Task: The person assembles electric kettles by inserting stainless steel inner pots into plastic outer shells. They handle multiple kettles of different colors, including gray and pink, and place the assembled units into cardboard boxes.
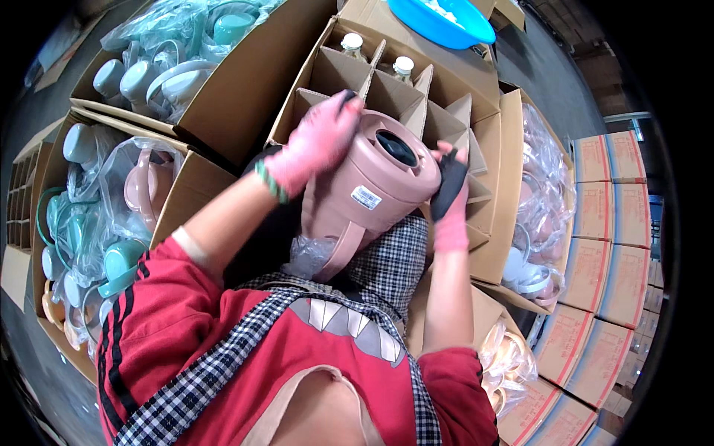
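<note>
Pink plastic jug (372, 197), held between both my gloved hands above the divided carton (446, 126). My left hand (316, 141), in a pink glove, is clasped over the jug's upper shoulder on the left; my right hand (450, 195), in a pink glove with a dark palm, presses flat against its right side near the rim, so both hands grasp the same jug. The jug is tilted: its long axis runs from the open dark mouth (396, 147), up and to the right, down toward my body at lower left, where its handle (343, 249) hangs over a scrap of clear film (309, 256). Both hands sit at the mouth end; the left covers more of the body, and I cannot tell which bears the load. The carton's cells lie directly behind the jug, away from me. Counted: one jug in hand; two white-capped bottles (352, 43) standing in the far cells; one blue basin (442, 18) beyond the carton. Open boxes (223, 97) to my left hold bagged teal, grey and pink jugs, too overlapped to count.
</note>
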Demonstrator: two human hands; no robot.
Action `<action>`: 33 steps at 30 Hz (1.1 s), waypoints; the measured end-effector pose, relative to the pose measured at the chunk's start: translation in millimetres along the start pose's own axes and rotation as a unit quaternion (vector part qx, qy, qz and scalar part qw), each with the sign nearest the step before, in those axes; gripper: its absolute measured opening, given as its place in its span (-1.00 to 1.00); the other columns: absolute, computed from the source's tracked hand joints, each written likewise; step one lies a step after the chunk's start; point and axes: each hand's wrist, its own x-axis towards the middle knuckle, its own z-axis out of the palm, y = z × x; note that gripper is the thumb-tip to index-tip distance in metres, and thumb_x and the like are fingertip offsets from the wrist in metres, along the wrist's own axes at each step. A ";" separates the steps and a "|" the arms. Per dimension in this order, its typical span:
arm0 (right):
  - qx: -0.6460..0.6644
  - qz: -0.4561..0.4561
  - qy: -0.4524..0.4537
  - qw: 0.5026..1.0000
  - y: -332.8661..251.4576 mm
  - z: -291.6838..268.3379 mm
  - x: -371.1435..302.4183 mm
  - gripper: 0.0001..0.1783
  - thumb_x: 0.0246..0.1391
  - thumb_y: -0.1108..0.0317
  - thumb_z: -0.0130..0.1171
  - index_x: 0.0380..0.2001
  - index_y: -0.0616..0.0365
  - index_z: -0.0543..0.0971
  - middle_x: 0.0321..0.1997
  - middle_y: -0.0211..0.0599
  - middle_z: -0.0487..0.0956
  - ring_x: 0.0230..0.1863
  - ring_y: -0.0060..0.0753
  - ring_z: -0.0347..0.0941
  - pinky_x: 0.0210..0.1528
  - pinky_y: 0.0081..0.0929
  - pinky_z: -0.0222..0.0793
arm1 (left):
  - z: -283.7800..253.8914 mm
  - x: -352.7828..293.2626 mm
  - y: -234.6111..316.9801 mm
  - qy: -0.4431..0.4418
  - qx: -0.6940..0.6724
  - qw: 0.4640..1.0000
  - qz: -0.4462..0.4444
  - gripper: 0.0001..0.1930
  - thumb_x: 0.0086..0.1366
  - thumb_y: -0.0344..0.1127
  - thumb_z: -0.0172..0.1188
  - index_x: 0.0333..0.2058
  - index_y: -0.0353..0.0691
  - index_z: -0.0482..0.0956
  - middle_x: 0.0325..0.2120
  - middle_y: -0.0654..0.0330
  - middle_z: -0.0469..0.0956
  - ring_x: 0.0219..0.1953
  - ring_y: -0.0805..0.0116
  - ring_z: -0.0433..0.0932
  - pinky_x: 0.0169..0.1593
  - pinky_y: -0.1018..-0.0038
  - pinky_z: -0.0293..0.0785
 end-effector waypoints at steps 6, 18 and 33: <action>-0.149 -0.190 -0.087 0.966 16.3 7.8 -27.7 -0.49 0.14 0.01 -0.21 -0.13 0.27 0.39 -0.13 -0.20 0.42 -0.03 -0.43 0.27 0.10 -0.46 0.08 | -11.7 21.3 -27.3 -0.156 -0.237 0.951 -0.122 -0.65 0.18 -0.19 -0.07 -0.18 -0.33 0.46 -0.39 0.08 0.51 -0.37 0.44 0.48 -0.22 0.55 0.38; -0.108 -0.147 -0.031 0.983 4.2 46.6 -64.8 -0.46 0.13 -0.05 -0.26 -0.12 0.22 0.37 -0.18 -0.31 0.42 -0.17 -0.43 0.34 -0.05 -0.50 0.23 | -11.4 40.7 -104.3 -0.190 -0.416 0.865 -0.207 -0.64 0.28 -0.13 -0.13 -0.25 -0.37 0.42 -0.45 0.10 0.51 -0.42 0.42 0.49 -0.29 0.47 0.45; 0.059 0.018 -0.027 0.998 9.8 -15.0 25.8 -0.46 0.07 -0.15 -0.17 -0.31 0.19 0.39 -0.43 -0.43 0.40 -0.36 -0.50 0.32 -0.29 -0.59 0.31 | 10.6 -31.6 19.2 -0.003 0.100 0.984 0.145 -0.55 0.15 -0.09 -0.01 -0.09 -0.32 0.33 -0.23 -0.22 0.36 -0.11 -0.16 0.33 -0.04 0.25 0.28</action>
